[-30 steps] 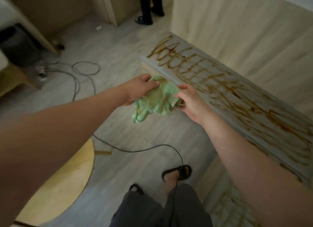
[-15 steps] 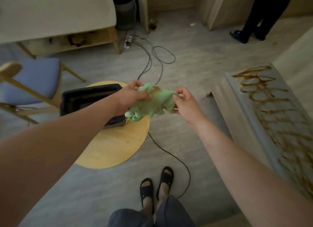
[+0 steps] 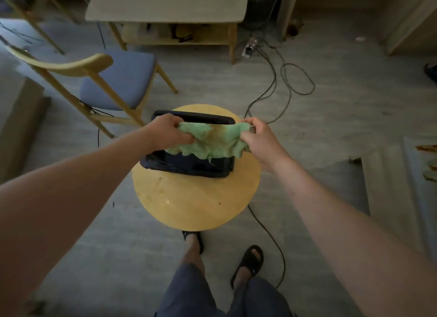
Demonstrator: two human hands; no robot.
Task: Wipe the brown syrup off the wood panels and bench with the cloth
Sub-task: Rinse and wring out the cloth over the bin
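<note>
The person is holding the green cloth (image 3: 212,143) stretched between both hands, above a black tub (image 3: 186,169). The left hand (image 3: 165,132) is gripping the cloth's left end, its fingers curling over a bunch of the fabric. The right hand (image 3: 259,139) is pinching the right end, with fingers and thumb closing on the gathered edge. A brownish stain is showing near the middle of the cloth's far edge, and the near edge is hanging in ragged folds over the tub's opening; whether it is touching the tub I cannot tell.

The tub is sitting on the far half of a round yellow table (image 3: 194,205), which is standing on the grey floor directly in front of the person's feet in black sandals (image 3: 248,261).

The bench (image 3: 390,179) is lying well apart from the cloth, at the right edge of the view, and only its end is showing. Streaks of brown syrup (image 3: 426,148) are lying on its top there, untouched by either hand.

To the far left a wooden chair (image 3: 118,80) with a blue seat is standing, and beyond it a pale desk (image 3: 165,4) with a low shelf. A black cable (image 3: 272,85) is looping across the floor to the far right of the table, and another stretch of cable is running past the table's near right side
</note>
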